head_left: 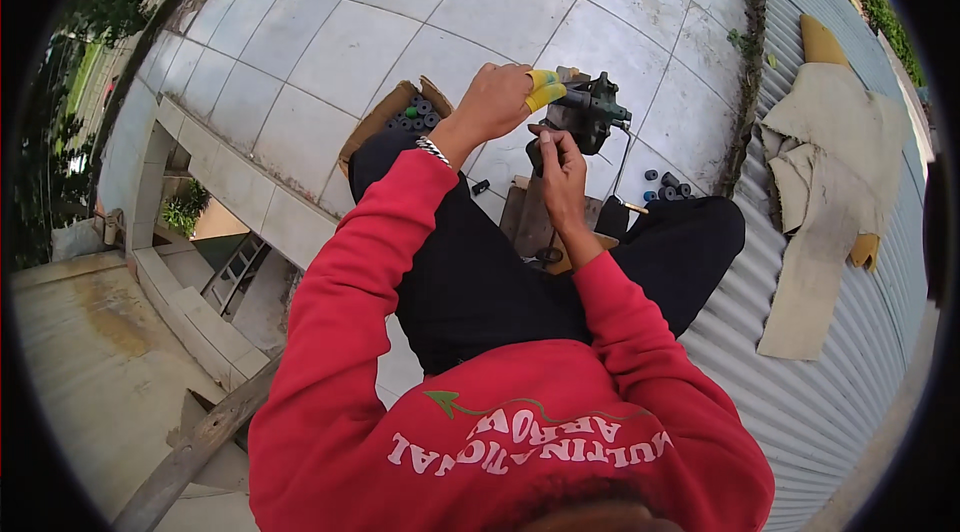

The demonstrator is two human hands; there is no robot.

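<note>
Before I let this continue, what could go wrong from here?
The left hand, with yellow wraps on its fingers, is right by the dark machine, so it might get pinched. The chain bracelet on that wrist could perhaps snag. The loose cylinders on the tiles near the right knee might roll if knocked.

Beige cloth [832, 190] lies on corrugated roofing [850, 407] — 1 ladder [236, 270] at left.

Whatever the right hand [563, 170] pinches before a dark machine [602, 112] is too small for me to name — and where the left hand [495, 100] touches it is unclear. A black-trousered knee [382, 154] hides part of a cardboard box [374, 124], while a wooden pole [200, 450] runs out at the lower edge.
</note>
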